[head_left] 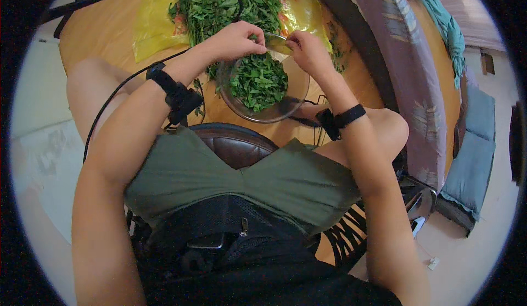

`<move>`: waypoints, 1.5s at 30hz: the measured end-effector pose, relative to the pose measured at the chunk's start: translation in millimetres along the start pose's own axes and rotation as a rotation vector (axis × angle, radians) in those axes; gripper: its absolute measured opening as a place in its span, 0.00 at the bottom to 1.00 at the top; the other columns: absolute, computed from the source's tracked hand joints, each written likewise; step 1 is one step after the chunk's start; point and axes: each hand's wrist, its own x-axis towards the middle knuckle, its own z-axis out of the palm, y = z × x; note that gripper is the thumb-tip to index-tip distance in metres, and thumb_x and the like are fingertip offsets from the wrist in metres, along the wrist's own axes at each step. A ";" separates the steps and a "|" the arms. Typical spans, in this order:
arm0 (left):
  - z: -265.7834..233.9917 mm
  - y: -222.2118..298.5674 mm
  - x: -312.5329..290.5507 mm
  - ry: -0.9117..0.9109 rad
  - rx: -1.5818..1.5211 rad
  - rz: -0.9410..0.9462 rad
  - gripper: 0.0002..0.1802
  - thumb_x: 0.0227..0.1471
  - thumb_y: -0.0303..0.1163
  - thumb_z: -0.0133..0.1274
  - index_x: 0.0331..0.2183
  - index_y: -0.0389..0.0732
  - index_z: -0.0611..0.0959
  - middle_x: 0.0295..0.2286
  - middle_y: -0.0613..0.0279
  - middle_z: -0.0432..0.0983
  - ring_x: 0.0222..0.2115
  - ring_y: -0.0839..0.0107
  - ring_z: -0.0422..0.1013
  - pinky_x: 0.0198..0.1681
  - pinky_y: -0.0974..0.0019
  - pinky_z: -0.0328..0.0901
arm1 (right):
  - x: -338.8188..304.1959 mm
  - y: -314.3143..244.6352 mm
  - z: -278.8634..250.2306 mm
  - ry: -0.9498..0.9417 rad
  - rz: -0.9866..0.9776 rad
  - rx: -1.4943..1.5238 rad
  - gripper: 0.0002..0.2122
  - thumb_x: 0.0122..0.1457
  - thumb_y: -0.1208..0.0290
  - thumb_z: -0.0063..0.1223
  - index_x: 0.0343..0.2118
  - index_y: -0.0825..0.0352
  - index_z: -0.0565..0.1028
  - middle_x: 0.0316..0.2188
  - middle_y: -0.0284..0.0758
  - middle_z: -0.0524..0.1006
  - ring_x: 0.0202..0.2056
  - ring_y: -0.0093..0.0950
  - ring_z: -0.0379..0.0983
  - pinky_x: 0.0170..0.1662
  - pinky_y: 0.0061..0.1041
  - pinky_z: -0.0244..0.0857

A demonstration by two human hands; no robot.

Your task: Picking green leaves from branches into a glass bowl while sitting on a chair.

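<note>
Sits in a black top (263,278) and dark green shorts (175,168), knees bent outward, with a round brown padded seat (236,144) showing between the thighs. Wears a black strap (175,94) on the left wrist and a matching black band (351,116) on the right.

Just past the seat, comes to a clear round bowl (298,81), set on a wood-toned surface (110,26) and opening upward. Contains a heap of loose leaves (259,81), fresh-looking, deep green with lighter patches, piled toward the left and leaving see-through wall bare on the right. Points every which way, leaf over leaf; looks about as long as wide from above, so rounded rather than stretched along one axis.

Over the far part of the bowl, brings the left hand (241,39) and right hand (310,52) near each other, fingertips turned inward. Bends the fingers of both toward the thumbs as if in a pinch, with a narrow gap between the two (cannot tell, at this size, whether gripping a thin sprig or nothing).

Farther off, spreads into a large pile of leafy stems (236,4) on yellow plastic sheeting (148,26). Ends, on the right, in a purple patterned cloth (403,26) and blue-grey cushions (479,113).
</note>
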 end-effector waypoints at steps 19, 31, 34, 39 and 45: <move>0.5 -1.8 0.4 -0.001 -0.112 -0.030 0.13 0.54 0.37 0.50 0.37 0.38 0.80 0.31 0.64 0.77 0.34 0.76 0.69 0.42 0.70 0.63 | -5.5 -22.1 -8.5 0.008 -0.076 0.430 0.13 0.56 0.63 0.57 0.37 0.69 0.78 0.28 0.36 0.80 0.29 0.21 0.75 0.34 0.23 0.69; 5.1 3.7 -1.4 0.017 -0.113 -0.078 0.14 0.55 0.39 0.51 0.36 0.38 0.80 0.27 0.66 0.75 0.31 0.79 0.67 0.37 0.71 0.63 | -6.7 -18.4 -3.3 -0.027 -0.124 0.416 0.09 0.54 0.71 0.58 0.35 0.70 0.78 0.26 0.35 0.79 0.26 0.20 0.74 0.32 0.22 0.69; 8.1 2.3 -2.1 0.004 -0.136 -0.074 0.16 0.55 0.41 0.51 0.34 0.37 0.79 0.25 0.68 0.74 0.28 0.80 0.66 0.34 0.72 0.62 | -7.4 -20.3 -1.0 0.023 -0.167 0.406 0.08 0.54 0.71 0.58 0.34 0.69 0.78 0.25 0.36 0.79 0.26 0.21 0.75 0.32 0.23 0.69; 11.3 9.0 -7.2 -0.016 -0.073 -0.042 0.14 0.54 0.40 0.51 0.33 0.38 0.79 0.22 0.66 0.73 0.25 0.78 0.66 0.30 0.71 0.63 | -11.9 -25.3 -0.3 -0.007 -0.211 0.251 0.07 0.52 0.71 0.55 0.33 0.66 0.79 0.26 0.41 0.78 0.27 0.35 0.76 0.34 0.30 0.69; 5.8 8.4 5.7 0.064 0.210 0.183 0.17 0.54 0.43 0.47 0.35 0.39 0.79 0.24 0.59 0.76 0.26 0.70 0.71 0.33 0.63 0.66 | 1.3 -19.0 1.8 0.023 -0.205 0.061 0.07 0.51 0.70 0.50 0.30 0.62 0.80 0.26 0.44 0.77 0.31 0.44 0.75 0.36 0.38 0.70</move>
